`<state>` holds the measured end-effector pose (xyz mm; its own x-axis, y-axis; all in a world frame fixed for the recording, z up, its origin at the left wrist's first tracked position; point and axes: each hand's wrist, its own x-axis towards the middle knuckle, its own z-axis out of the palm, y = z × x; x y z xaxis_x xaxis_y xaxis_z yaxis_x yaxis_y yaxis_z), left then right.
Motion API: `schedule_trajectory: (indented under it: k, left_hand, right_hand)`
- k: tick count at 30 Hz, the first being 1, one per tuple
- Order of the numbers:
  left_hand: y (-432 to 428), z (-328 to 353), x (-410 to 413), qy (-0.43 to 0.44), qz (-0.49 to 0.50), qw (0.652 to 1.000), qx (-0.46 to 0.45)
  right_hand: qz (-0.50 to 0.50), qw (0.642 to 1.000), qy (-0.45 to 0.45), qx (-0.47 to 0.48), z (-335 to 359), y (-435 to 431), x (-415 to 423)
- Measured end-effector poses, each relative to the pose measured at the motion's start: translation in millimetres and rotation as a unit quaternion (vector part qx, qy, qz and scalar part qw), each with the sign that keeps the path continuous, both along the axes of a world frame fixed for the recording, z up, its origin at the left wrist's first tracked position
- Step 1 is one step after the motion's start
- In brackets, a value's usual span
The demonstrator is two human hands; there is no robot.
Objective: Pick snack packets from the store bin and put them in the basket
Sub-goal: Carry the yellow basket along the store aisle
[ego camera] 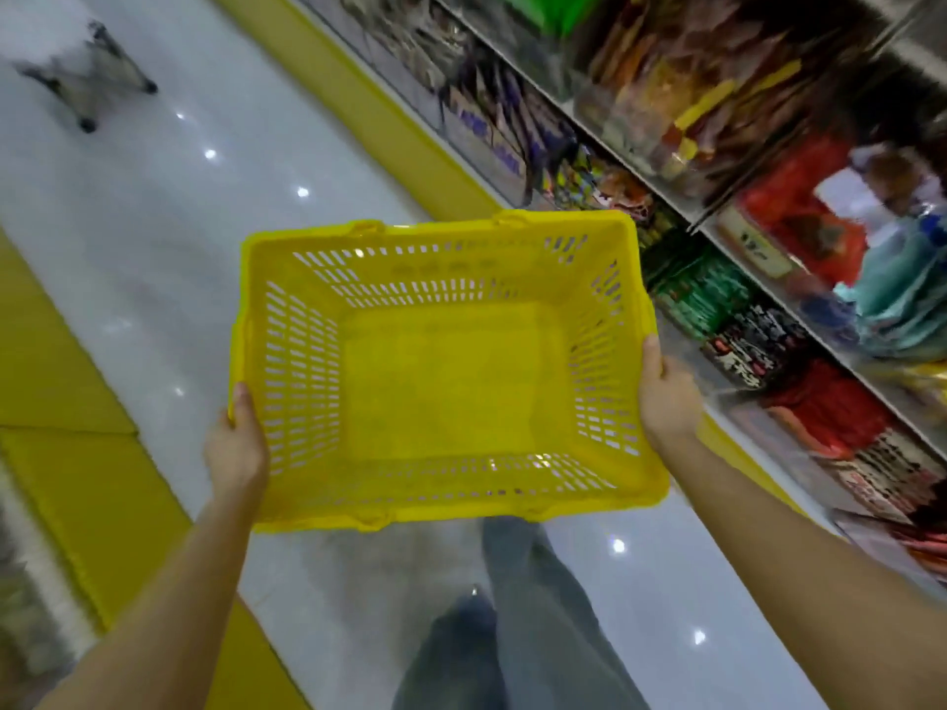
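Aisle, looking down. I hold a yellow plastic basket (440,381) out in front of me at about waist level, off the floor, mouth up and tipped a little towards me, so its slotted walls and plain bottom show in full. Left hand (235,448) grips the left short side near the corner closest to me: thumb (242,402) lies over the rim, the other fingers wrap down the outside wall and are hidden. Right hand (666,397) grips the right short side the same way, thumb on the rim, the other fingers out of sight behind the wall. Both forearms bare. The handles are folded down against the long sides. Shelving (604,138) runs along my right, just beside the basket's right side, packed with snack packets, all motion-blurred: purple ones (507,130) further up the aisle, green ones (702,294) level with the basket's far right corner, red ones (820,412) nearest my right hand. I cannot read any labels or tell separate bins apart. A yellow band (369,110) skirts the foot of the shelving. Below the basket, glossy pale floor (153,222) with ceiling lights reflected in it, and my grey trousers (533,607). Far off at upper left, a blurred wheeled frame (87,79) stands on the floor.
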<state>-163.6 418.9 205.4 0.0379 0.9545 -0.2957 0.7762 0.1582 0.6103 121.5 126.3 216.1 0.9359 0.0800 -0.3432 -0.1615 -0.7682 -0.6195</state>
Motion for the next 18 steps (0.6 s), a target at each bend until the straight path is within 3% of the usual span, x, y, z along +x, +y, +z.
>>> schedule_trajectory:
  k: [11, 18]
  left_hand:
    - [161.8, 38.1, 13.1, -0.011, 0.155, 0.988, 0.018]
    - [293.4, 45.2, 14.3, -0.041, 0.191, 0.981, 0.001]
  right_hand:
    - [0.133, 0.991, -0.027, 0.0, 41.5, 262.9, 78.4]
    - [0.19, 0.982, -0.02, -0.005, 44.1, 433.4, 98.5]
